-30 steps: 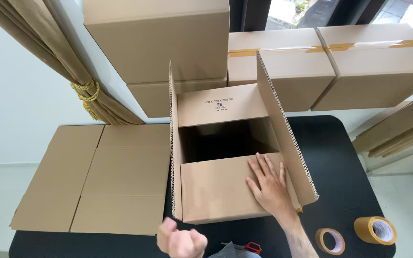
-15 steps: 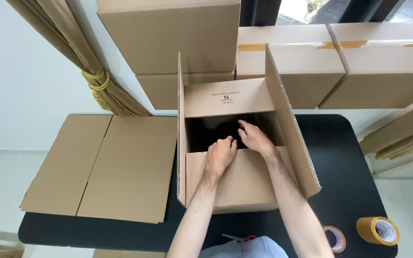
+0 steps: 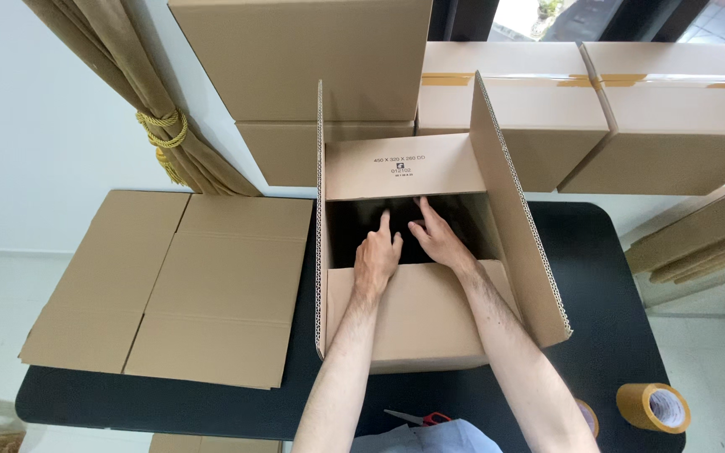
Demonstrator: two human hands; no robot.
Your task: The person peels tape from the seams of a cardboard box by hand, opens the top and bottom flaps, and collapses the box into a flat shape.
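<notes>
An open cardboard box (image 3: 413, 315) stands on the black tabletop (image 3: 606, 277), its two long side flaps upright and its near and far flaps folded inward. This box serves as the reference for all positions below.

Left hand (image 3: 377, 258): palm down on the inner edge of the box's near flap, fingers extended over the dark opening, index finger pointing toward the far flap. The grip is open and holds nothing.

Right hand (image 3: 436, 237): just beside the left hand, also at the edge of the near flap, fingers spread and reaching into the opening toward the far flap. The grip is open and holds nothing. The two hands lie close together; whether they touch cannot be told.

To the left of the box, a flattened cardboard sheet (image 3: 182, 289) lies on the tabletop, its left part overhanging the edge. Behind the box, sealed cartons (image 3: 597, 117) are stacked. To the right and nearer the person than the box, a roll of tan tape (image 3: 653, 408) rests at the tabletop corner. Directly before the box, at the near edge, red-handled scissors (image 3: 417, 417) are partly visible. A tied curtain (image 3: 148, 117) hangs behind and left of the box.
</notes>
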